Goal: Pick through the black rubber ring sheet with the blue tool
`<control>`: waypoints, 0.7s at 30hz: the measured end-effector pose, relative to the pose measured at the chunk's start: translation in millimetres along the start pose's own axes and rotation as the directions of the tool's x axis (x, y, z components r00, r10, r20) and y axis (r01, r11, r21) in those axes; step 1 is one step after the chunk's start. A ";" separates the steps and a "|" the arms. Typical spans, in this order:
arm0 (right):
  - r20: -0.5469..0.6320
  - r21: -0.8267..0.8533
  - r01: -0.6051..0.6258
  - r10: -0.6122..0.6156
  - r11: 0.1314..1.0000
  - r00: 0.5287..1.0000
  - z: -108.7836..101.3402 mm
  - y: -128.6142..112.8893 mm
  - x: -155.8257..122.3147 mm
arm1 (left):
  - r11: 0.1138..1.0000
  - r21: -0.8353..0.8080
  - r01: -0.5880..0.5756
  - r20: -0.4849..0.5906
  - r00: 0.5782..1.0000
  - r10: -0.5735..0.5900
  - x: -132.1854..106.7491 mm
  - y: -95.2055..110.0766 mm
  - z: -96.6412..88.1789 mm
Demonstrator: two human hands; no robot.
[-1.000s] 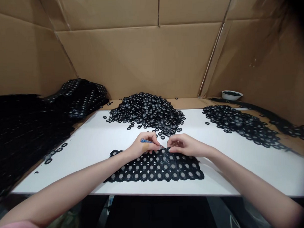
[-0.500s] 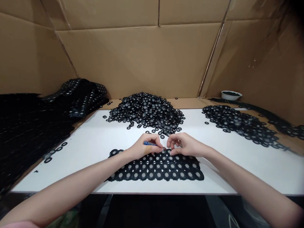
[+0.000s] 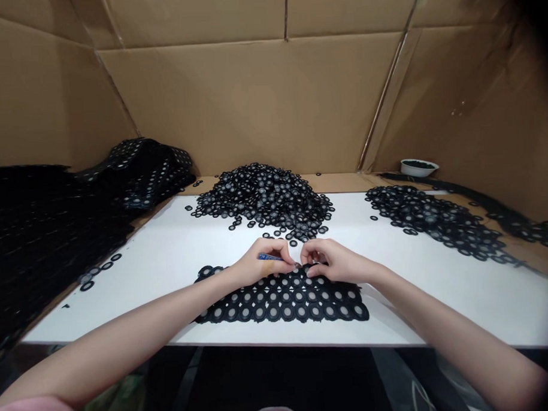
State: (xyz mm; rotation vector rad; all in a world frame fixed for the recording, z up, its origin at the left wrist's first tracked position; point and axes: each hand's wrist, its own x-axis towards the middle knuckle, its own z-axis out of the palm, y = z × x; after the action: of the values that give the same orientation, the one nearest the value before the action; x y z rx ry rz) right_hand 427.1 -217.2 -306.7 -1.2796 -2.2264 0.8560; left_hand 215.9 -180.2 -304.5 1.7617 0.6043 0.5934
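Black ring heaps (image 3: 265, 197) (image 3: 429, 218) behind and right, white bowl (image 3: 418, 167) beyond, piled sheets (image 3: 54, 237) left. Ring sheet (image 3: 281, 298) lies flat on white table (image 3: 142, 294), near edge. Left hand (image 3: 262, 264) fingers curl round blue tool (image 3: 269, 257); right hand (image 3: 336, 262) fingertips (image 3: 312, 265) pinch sheet's top edge.

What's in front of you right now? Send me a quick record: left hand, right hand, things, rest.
left hand: pinches a slim blue tool above the sheet
right hand: fingertips at the sheet's upper edge
things: black sheet of joined grey-centred rings, flat on the white table
rest: heap of loose rings ahead; spread of loose rings to the right; black ring sheets piled left; white bowl; cardboard walls
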 end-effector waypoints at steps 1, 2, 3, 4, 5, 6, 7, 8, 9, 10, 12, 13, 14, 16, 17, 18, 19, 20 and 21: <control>0.006 -0.008 -0.006 0.006 1.000 1.000 0.2 -0.7 0.1 | 1.000 0.012 -0.013 0.005 1.000 0.013 -0.5 1.2 0.9; 0.009 -0.011 -0.011 0.011 1.000 1.000 0.5 -1.2 0.2 | 0.999 0.030 -0.029 0.012 1.000 0.029 -0.9 2.4 1.8; 0.010 -0.010 -0.013 0.013 1.000 1.000 0.7 -1.4 0.3 | 0.998 0.051 -0.045 0.018 0.999 0.044 -1.2 3.6 2.6; 0.010 -0.007 -0.011 0.011 1.000 1.000 0.9 -1.5 0.4 | 0.996 0.071 -0.057 0.022 0.998 0.055 -1.2 4.9 3.5; 0.008 -0.003 -0.010 0.010 1.000 1.000 1.1 -1.6 0.5 | 0.994 0.086 -0.064 0.023 0.998 0.063 -1.1 6.1 4.2; 0.006 0.002 -0.011 0.011 1.000 1.000 1.3 -1.7 0.5 | 0.993 0.098 -0.069 0.024 0.997 0.066 -0.8 7.2 4.9; 0.005 0.006 -0.013 0.013 1.000 1.000 1.4 -1.7 0.6 | 0.992 0.106 -0.070 0.025 0.997 0.068 -0.3 8.1 5.3; 0.002 0.007 -0.015 0.015 1.000 1.000 1.6 -1.8 0.6 | 0.991 0.112 -0.071 0.027 0.997 0.068 0.3 9.0 5.7; -0.002 0.005 -0.016 0.016 1.000 1.000 1.7 -1.9 0.7 | 0.990 0.118 -0.072 0.029 0.997 0.069 0.9 9.7 5.9; -0.005 0.003 -0.016 0.016 1.000 1.000 1.8 -2.0 0.8 | 0.990 0.122 -0.070 0.031 0.997 0.067 1.5 10.2 6.0; -0.009 -0.004 -0.010 0.009 1.000 1.000 2.0 -2.0 1.1 | 0.991 0.118 -0.058 0.037 0.998 0.054 2.7 10.5 5.8; -0.010 -0.008 -0.005 0.005 1.000 1.000 2.1 -1.9 1.3 | 0.993 0.109 -0.051 0.042 0.998 0.046 3.2 10.3 5.5; -0.011 -0.010 -0.001 0.000 1.000 1.000 2.1 -1.7 1.5 | 0.994 0.099 -0.044 0.048 0.998 0.039 3.6 10.1 5.2; -0.014 -0.014 0.005 -0.005 1.000 1.000 2.3 -1.2 1.8 | 0.996 0.079 -0.035 0.060 0.998 0.031 4.2 9.7 4.6; -0.015 -0.011 0.004 -0.004 1.000 1.000 2.4 -0.8 1.9 | 0.997 0.076 -0.036 0.066 0.997 0.031 4.4 9.6 4.3; -0.014 -0.002 0.002 -0.002 1.000 1.000 2.5 -0.4 1.9 | 0.996 0.077 -0.036 0.071 0.997 0.031 4.7 9.6 4.1; -0.011 0.009 -0.002 0.002 1.000 1.000 2.6 0.0 2.0 | 0.996 0.079 -0.035 0.073 0.997 0.029 4.9 9.7 4.0; -0.007 0.021 -0.004 0.004 1.000 1.000 2.6 0.4 2.0 | 0.997 0.078 -0.029 0.074 0.997 0.023 5.3 9.9 4.0; -0.005 0.029 -0.004 0.004 1.000 1.000 2.7 0.8 2.0 | 0.997 0.073 -0.020 0.073 0.997 0.014 5.8 10.2 4.2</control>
State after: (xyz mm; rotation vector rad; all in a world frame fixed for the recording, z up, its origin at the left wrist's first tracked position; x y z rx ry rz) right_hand 425.0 -215.9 -309.0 -1.2720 -2.2001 0.8830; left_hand 224.0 -181.8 -295.2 1.8513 0.5677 0.5223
